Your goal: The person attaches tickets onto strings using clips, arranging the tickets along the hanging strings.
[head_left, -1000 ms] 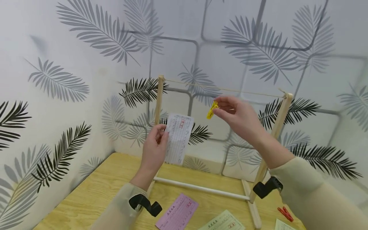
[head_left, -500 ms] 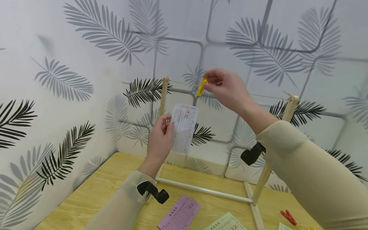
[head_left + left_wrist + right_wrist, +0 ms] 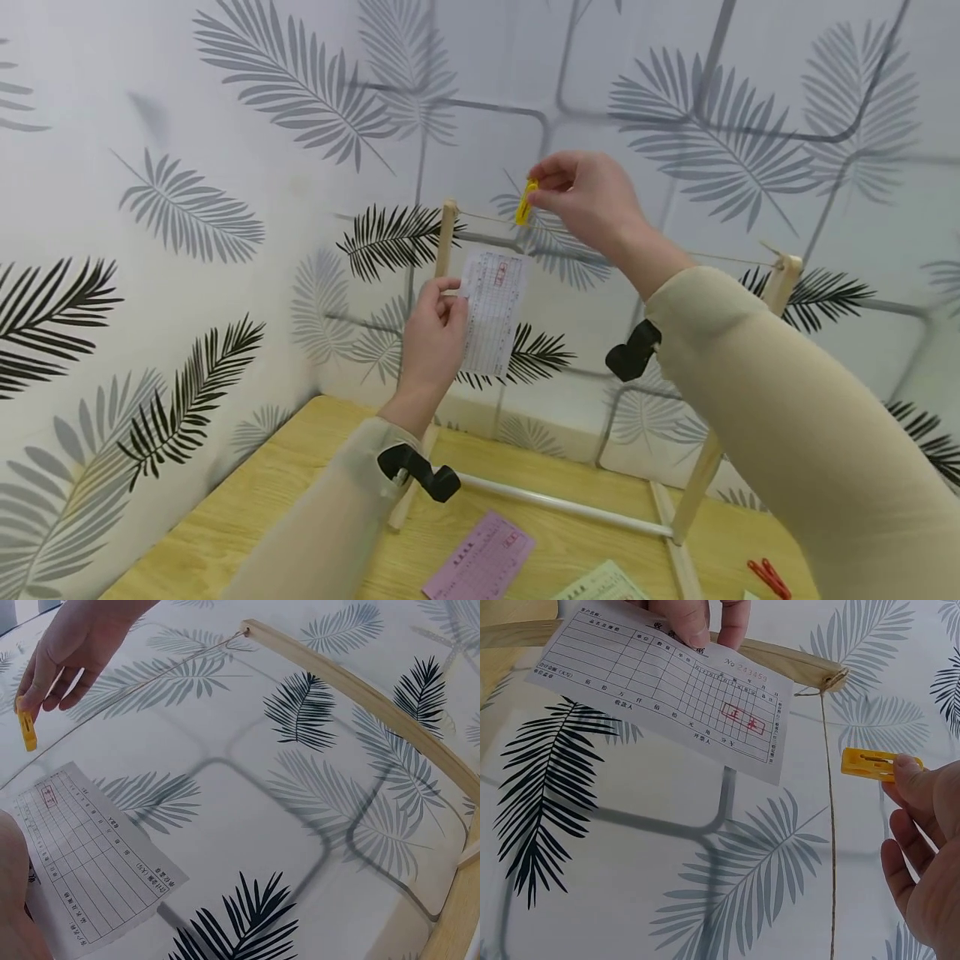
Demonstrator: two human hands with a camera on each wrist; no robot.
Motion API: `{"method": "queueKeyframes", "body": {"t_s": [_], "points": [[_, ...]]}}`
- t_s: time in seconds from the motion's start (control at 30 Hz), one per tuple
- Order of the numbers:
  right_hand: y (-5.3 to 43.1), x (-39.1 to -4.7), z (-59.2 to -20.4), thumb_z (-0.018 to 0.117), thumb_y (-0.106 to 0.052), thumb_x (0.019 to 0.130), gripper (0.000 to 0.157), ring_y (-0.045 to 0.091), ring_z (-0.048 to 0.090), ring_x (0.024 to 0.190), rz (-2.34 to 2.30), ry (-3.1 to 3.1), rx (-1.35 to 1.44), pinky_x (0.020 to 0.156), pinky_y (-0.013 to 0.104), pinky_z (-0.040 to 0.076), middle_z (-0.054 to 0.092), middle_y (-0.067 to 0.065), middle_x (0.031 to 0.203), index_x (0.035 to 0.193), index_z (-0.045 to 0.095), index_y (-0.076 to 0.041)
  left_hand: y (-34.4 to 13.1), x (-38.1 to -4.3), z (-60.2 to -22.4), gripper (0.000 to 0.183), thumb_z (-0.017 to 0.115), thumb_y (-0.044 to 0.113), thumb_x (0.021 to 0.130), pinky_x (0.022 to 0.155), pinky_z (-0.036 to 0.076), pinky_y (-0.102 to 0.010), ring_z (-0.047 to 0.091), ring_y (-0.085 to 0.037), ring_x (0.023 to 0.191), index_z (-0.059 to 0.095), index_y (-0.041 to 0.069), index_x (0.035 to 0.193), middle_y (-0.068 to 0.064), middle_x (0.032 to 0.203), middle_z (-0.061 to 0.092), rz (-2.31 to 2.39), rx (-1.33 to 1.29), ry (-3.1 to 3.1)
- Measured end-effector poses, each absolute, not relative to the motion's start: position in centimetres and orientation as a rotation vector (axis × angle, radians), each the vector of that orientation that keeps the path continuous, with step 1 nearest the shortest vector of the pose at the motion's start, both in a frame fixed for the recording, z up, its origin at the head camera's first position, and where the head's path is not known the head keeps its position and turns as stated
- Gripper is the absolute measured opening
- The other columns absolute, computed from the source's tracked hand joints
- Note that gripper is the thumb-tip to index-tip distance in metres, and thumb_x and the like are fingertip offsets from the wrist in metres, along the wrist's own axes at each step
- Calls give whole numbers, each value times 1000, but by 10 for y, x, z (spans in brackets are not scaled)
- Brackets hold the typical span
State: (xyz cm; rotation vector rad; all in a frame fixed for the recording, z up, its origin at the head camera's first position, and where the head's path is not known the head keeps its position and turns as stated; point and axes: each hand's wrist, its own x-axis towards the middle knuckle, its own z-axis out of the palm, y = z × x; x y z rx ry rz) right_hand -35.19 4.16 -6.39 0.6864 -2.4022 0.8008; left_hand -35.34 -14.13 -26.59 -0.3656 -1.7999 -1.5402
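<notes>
My left hand (image 3: 435,337) pinches a white printed receipt slip (image 3: 493,315) by its left edge, holding it upright just below the string (image 3: 480,217). In the right wrist view, a red stamp and a red number show on the slip (image 3: 667,697). My right hand (image 3: 592,200) pinches a yellow clothespin (image 3: 526,202) between thumb and fingers, its free end pointing down near the string. Seen from the right wrist, the clothespin (image 3: 870,763) stands beside the string (image 3: 829,795), apart from the slip.
A wooden frame with a left post (image 3: 446,237) and right post (image 3: 780,283) carries the string; a white rod (image 3: 562,504) joins its base. On the wooden table (image 3: 247,492) lie a pink slip (image 3: 480,558), a green slip (image 3: 603,585) and red clothespins (image 3: 769,577). Patterned wall behind.
My right hand has risen with the yellow clothespin from below the string to the string's height. My left hand has lifted the white slip closer to the string.
</notes>
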Motion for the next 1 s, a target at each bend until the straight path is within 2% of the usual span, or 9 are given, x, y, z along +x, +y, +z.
{"method": "queueKeyframes", "body": {"t_s": [0.47,0.77,1.0], "points": [[16,-365,-52,75,-31,92,26,8,61,98,872,-2476,550,87,27,46,72,-5,105,116,73,-21,-137,-361,-253,22,53,15,104,71,52,-36,64,-16,81,58,14,126,0,96,70,-1519,-275,-1776],[7,-370,-52,75,-33,92,24,10,60,101,856,-2526,506,87,30,45,71,-6,107,114,73,-23,-139,-361,-249,22,52,16,104,64,50,-36,62,-18,76,59,15,125,0,93,68,-1473,-214,-1799],[1,-372,-56,75,-30,93,23,12,59,98,889,-2538,502,80,30,46,70,-5,106,114,72,-22,-139,-361,-247,22,51,18,105,66,52,-38,63,-17,78,58,17,125,1,96,69,-1487,-234,-1809]]}}
